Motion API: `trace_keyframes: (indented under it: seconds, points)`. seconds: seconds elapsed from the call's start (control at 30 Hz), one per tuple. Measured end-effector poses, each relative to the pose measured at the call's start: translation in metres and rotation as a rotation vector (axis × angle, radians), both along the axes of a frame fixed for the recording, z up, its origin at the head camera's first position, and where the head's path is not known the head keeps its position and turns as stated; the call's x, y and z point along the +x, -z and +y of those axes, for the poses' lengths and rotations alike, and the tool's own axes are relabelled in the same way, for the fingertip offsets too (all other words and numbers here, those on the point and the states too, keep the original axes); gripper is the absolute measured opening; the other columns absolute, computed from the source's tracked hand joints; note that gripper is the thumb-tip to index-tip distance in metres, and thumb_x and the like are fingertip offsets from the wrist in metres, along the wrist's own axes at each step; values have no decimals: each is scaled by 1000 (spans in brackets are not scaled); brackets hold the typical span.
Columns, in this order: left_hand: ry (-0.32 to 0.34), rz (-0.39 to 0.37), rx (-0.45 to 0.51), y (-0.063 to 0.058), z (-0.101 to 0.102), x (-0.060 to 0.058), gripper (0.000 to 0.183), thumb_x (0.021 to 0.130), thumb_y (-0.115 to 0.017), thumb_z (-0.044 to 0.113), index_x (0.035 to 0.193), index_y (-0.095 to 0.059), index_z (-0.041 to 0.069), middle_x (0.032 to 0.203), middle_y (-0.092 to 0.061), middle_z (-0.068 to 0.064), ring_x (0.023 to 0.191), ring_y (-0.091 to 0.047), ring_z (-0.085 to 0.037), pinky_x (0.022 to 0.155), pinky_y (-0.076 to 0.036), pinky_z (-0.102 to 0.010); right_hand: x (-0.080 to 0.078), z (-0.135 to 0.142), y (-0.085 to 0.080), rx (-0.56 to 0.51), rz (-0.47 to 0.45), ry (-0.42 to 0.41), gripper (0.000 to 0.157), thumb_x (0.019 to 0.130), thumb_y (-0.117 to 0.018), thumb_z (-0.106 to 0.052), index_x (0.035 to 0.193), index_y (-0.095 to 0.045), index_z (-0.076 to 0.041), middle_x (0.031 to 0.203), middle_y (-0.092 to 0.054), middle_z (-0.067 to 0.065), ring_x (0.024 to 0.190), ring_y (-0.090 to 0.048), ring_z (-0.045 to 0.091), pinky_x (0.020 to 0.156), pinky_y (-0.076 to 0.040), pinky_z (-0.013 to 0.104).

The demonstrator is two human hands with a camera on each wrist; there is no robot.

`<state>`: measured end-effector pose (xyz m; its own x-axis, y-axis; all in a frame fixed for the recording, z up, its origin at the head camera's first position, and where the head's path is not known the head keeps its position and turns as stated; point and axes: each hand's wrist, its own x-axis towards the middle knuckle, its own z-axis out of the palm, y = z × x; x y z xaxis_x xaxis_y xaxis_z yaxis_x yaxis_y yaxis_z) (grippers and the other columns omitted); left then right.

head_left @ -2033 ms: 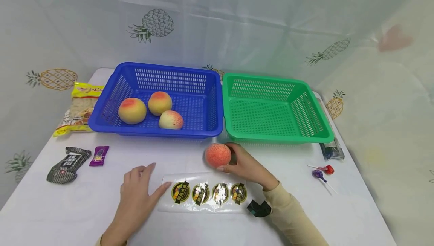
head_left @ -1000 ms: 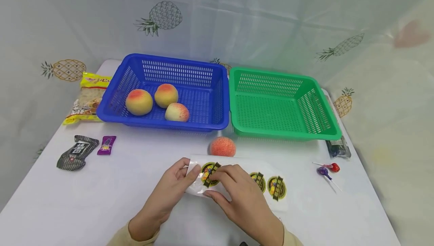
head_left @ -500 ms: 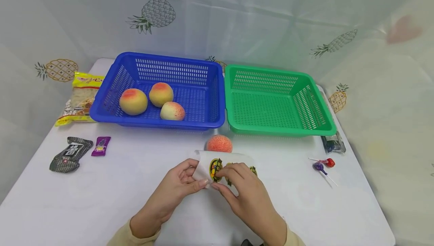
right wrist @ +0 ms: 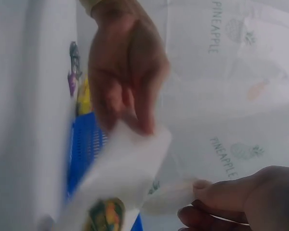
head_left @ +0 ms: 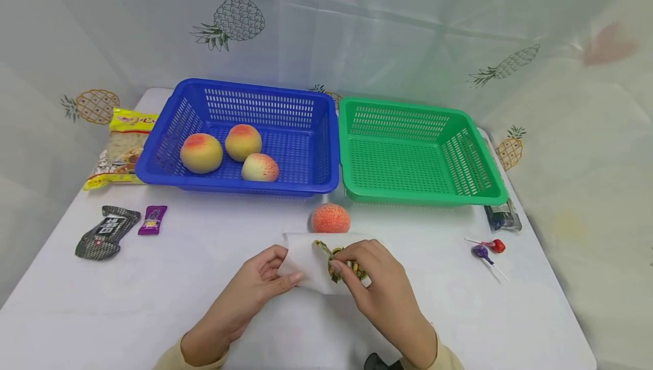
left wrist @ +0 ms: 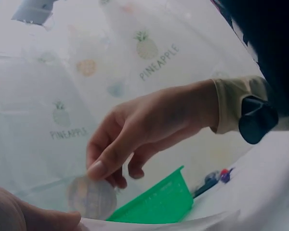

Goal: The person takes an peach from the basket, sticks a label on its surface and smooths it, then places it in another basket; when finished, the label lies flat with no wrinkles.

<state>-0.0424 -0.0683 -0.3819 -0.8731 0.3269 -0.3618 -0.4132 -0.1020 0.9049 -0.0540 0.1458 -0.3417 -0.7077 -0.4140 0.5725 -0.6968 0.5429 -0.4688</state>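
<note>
In the head view, white tabletop (head_left: 245, 217) stretches from either hand toward the left and right edges, while a blue basket (head_left: 229, 185) and green basket (head_left: 423, 197) line the far edge. The left hand (head_left: 255, 282) holds the left end of a sticker sheet (head_left: 308, 265), whose long axis runs left to right, just nearer than a peach (head_left: 330, 218). The right hand (head_left: 382, 279) pinches a sticker (head_left: 323, 247), seen nearly edge-on, slanting toward the far left corner.

In the left-wrist view, the round sticker hangs below the right thumb and finger, its flat face showing.

In the right-wrist view, the left thumb and fingers close on the sheet's end; the sticker juts from the right fingertips.
</note>
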Motion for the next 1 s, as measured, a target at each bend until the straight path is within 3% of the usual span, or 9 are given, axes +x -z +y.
trace_keyframes:
  seconds: [0.2, 0.43, 0.53, 0.63, 0.7, 0.77, 0.87, 0.93, 1.0]
  points:
    - [4, -51, -134, 13, -20, 8, 49, 79, -64, 32, 115, -44, 6, 116, -53, -10, 103, -51, -18, 83, -44, -29, -7, 13, 0, -21, -27, 73, 15, 77, -67, -9, 88, -61, -17, 84, -59, -11, 79, -52, 6, 67, -39, 14]
    - [77, 1, -351, 31, -53, 20, 58, 82, -61, 33, 125, -37, 4, 110, -58, -11, 87, -58, -19, 70, -48, -27, -15, 31, 5, -28, -44, 177, 15, 78, -66, -9, 89, -62, -19, 84, -59, -11, 78, -51, 4, 62, -38, 16]
    - [114, 74, -625, 35, -64, 23, 60, 80, -62, 38, 123, -40, 4, 95, -61, -5, 76, -54, -10, 62, -45, -24, -19, 36, 8, -41, -34, 195, 16, 77, -66, -8, 89, -62, -19, 84, -59, -12, 77, -51, 2, 61, -39, 17]
    - [159, 129, -945, 33, -69, 23, 53, 75, -63, 48, 109, -49, 9, 73, -54, 3, 62, -45, -8, 53, -36, -24, -21, 39, 10, -49, -41, 218, 16, 78, -66, -8, 90, -63, -18, 83, -58, -12, 75, -51, 2, 60, -38, 16]
    - [180, 166, -1129, 29, -69, 23, 58, 73, -59, 58, 103, -51, 10, 70, -48, 1, 62, -43, -13, 52, -36, -28, -23, 41, 12, -52, -56, 237, 15, 79, -66, -9, 91, -62, -18, 82, -58, -12, 75, -51, 2, 60, -38, 16]
    - [158, 210, -1244, 23, -66, 19, 62, 71, -55, 65, 100, -52, 9, 75, -51, -3, 68, -47, -17, 53, -40, -33, -24, 43, 14, -51, -72, 256, 14, 80, -65, -11, 91, -62, -18, 82, -58, -11, 74, -50, 2, 60, -38, 17]
    - [91, 332, -1302, 11, -53, 10, 70, 73, -47, 69, 106, -52, 8, 87, -54, -4, 80, -51, -19, 59, -44, -38, -26, 46, 17, -43, -90, 286, 11, 81, -64, -13, 90, -62, -17, 82, -58, -11, 74, -50, 3, 60, -39, 18]
    - [51, 461, -1241, 6, -37, 2, 63, 77, -48, 64, 109, -52, 9, 90, -55, -3, 81, -52, -16, 62, -45, -36, -27, 48, 20, -33, -112, 315, 9, 81, -63, -16, 90, -62, -17, 82, -57, -12, 74, -50, 2, 60, -39, 18]
    - [59, 557, -1136, 2, -17, -8, 58, 80, -50, 59, 114, -49, 12, 93, -53, 0, 81, -51, -11, 64, -45, -32, -27, 49, 22, -27, -136, 347, 7, 82, -63, -18, 89, -61, -17, 82, -57, -12, 73, -50, 2, 60, -39, 18]
